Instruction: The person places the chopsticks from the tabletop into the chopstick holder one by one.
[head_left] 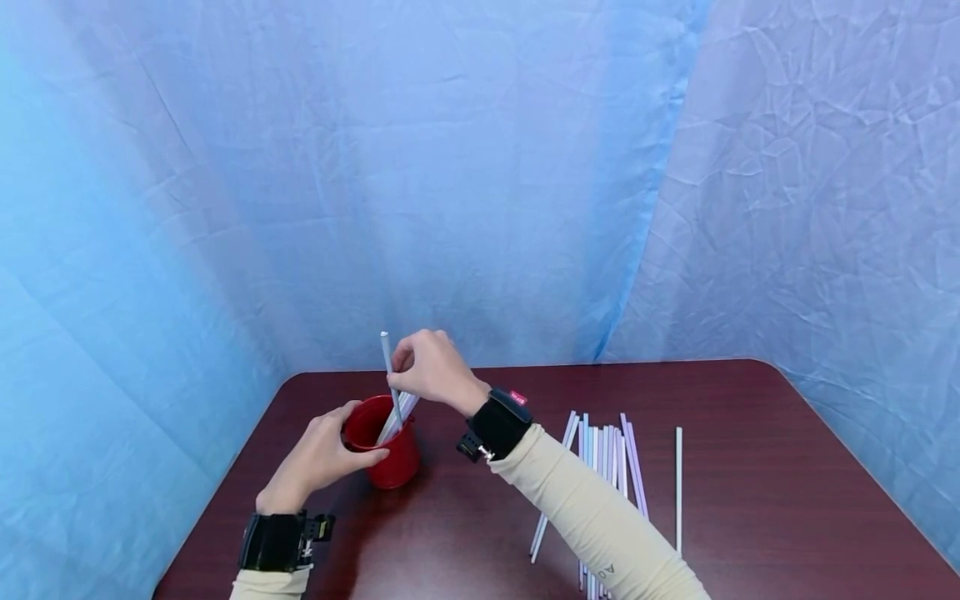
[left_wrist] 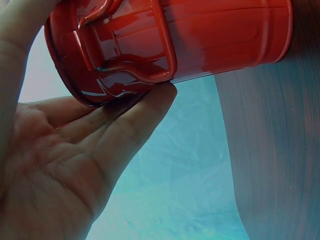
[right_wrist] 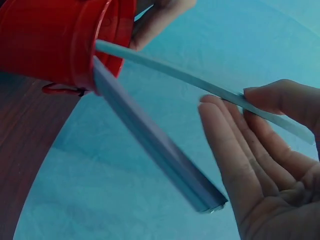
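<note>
A bucket (head_left: 382, 450) stands on the worktop (head_left: 750, 467) at the left, straws (head_left: 397, 412) in it; loose straws (head_left: 611, 467) lie to its right.

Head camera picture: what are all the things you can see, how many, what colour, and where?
Cup: one, red, on the table's left part, holding a few pale straws.
Held straw: one, pale, its lower end in the cup.
Loose straws: a dozen or so, white and lilac, lying on the table's right part.
Table: one, dark reddish brown.
Backdrop cloth: blue, behind.
Left hand: holds the cup's side.
Right hand: pinches the held straw.
</note>
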